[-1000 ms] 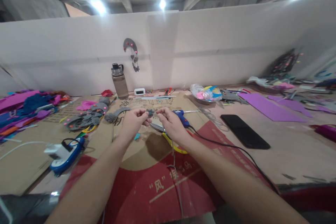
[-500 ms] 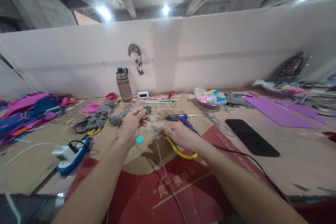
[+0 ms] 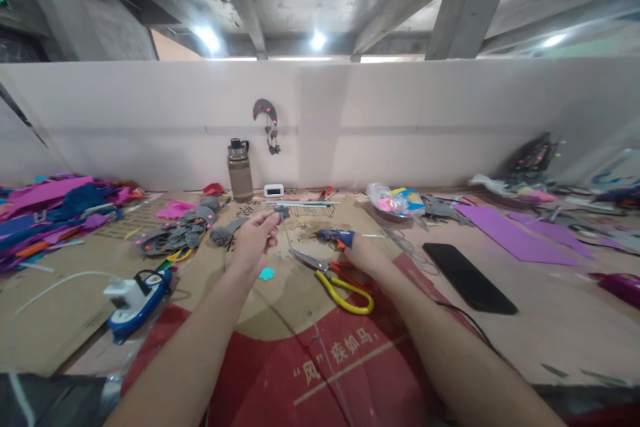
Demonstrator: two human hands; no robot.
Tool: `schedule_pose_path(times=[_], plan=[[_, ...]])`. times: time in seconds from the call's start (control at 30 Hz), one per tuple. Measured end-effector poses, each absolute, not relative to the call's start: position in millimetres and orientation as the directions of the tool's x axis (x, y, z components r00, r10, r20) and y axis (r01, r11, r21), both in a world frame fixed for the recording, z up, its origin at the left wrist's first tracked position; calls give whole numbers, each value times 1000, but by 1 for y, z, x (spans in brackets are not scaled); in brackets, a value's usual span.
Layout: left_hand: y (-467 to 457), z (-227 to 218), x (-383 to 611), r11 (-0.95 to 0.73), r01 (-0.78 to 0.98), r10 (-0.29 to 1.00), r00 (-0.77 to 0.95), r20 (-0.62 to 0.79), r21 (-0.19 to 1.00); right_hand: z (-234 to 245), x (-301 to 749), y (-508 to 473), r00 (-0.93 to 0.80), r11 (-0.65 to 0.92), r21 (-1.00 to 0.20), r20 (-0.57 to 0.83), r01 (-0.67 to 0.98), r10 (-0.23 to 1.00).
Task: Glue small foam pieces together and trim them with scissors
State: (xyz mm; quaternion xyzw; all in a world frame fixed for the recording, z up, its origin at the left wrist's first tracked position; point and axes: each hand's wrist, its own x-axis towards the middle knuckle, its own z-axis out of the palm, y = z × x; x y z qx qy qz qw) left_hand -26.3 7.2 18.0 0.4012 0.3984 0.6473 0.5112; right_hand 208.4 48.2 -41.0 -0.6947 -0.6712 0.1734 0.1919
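My left hand [image 3: 257,237] pinches a small dark grey felt piece [image 3: 282,212], from which a short thin grey cord [image 3: 287,235] hangs. My right hand [image 3: 361,253] is closed around the handle of a blue hot glue gun [image 3: 334,236], whose nozzle points left; the palm hides most of the grip. Just below, scissors [image 3: 345,295] with one yellow and one red handle lie partly open on the cardboard [image 3: 240,317]. A turquoise flower-shaped cutout [image 3: 267,273] is beside my left wrist. Another length of grey cord [image 3: 325,350] runs down over the red print.
A black phone [image 3: 469,278] and purple felt sheets [image 3: 520,235] are on the right. A bowl [image 3: 395,211] of bagged bits and a bottle [image 3: 240,173] stand at the back. Leftward are a power strip [image 3: 140,307], grey felt pieces [image 3: 183,233] and a colourful felt pile [image 3: 65,213].
My right hand has let go of the scissors and moved right onto the glue gun. The cord, one length before, is now in two pieces. My left hand stays almost in place.
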Motion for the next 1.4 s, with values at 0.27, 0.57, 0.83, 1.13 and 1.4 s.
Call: schedule_pose_path(times=[0.27,0.57,0.83,1.13,1.4], plan=[[8,14,-31,-148,-373,983,-160,94,916,-11,194,33,17,89,-843,116,530,993],[14,7,-35,-149,-332,973,-215,79,931,10,173,-7,-166,354,-924,330,143,929],[15,7,-34,-138,-286,974,-212,78,948,-7,174,-2,-171,549,-769,523,326,835],[13,5,-32,-160,-220,973,-201,116,962,-3,169,-5,-203,579,-706,549,408,811],[10,8,-29,-184,-164,969,-194,151,969,1,168,-12,-238,606,-653,567,455,789]])
